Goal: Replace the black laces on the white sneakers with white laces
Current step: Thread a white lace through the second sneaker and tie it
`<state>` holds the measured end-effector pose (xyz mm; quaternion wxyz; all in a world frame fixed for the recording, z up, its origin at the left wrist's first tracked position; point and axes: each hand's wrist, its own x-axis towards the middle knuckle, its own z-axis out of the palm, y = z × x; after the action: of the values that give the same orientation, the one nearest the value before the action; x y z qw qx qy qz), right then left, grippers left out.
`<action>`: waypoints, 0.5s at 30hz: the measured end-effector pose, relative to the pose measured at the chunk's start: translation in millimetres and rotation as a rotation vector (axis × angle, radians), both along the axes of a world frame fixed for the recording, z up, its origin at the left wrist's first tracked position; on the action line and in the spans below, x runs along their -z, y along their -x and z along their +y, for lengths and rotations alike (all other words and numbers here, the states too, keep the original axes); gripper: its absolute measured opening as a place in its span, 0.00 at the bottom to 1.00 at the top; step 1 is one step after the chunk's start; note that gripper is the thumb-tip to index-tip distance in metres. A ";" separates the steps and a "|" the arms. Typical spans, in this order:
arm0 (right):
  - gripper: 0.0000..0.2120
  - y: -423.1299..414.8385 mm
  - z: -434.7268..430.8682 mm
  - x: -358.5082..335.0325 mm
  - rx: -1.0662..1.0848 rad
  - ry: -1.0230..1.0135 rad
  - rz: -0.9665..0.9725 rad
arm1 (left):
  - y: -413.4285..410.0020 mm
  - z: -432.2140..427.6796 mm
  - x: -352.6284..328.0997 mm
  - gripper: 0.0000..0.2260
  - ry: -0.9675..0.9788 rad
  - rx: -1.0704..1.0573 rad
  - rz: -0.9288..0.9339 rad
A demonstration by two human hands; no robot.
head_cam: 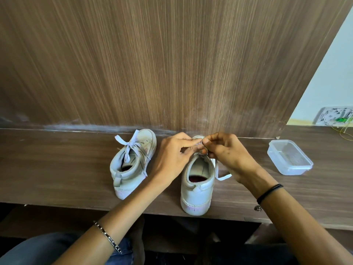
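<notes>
White lace is pinched by left hand and right hand fingers.

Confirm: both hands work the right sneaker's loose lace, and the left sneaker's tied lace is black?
No. Head view: the tied lace on the left sneaker is white, not black. Left hand and right hand work the loose lace at the right sneaker.
</notes>
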<state>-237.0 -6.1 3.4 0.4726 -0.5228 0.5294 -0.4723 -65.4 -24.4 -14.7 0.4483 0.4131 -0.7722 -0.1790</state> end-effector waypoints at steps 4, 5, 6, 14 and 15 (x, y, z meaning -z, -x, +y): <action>0.07 2.0 -1.1 -4.4 0.020 -0.087 -0.140 | -0.4 -2.8 0.5 0.13 0.310 0.030 -0.205; 0.07 2.6 -1.2 -4.8 0.025 -0.096 -0.149 | -0.6 -3.2 0.4 0.15 0.375 0.031 -0.264; 0.06 2.8 -1.3 -5.0 0.033 -0.096 -0.154 | -1.0 -3.9 1.0 0.15 0.430 0.026 -0.326; 0.10 4.1 -0.9 -11.0 -0.105 -0.042 -0.214 | -1.3 -1.0 -24.5 0.09 -0.425 -0.054 -0.002; 0.11 4.5 -0.3 -9.5 -0.137 -0.024 -0.194 | -1.7 -1.4 -27.3 0.10 -0.627 -0.040 0.088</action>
<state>-241.4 -6.5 12.9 0.5592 -0.5036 0.4499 -0.4810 -63.7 -25.8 12.6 0.3356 0.5380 -0.6511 -0.4172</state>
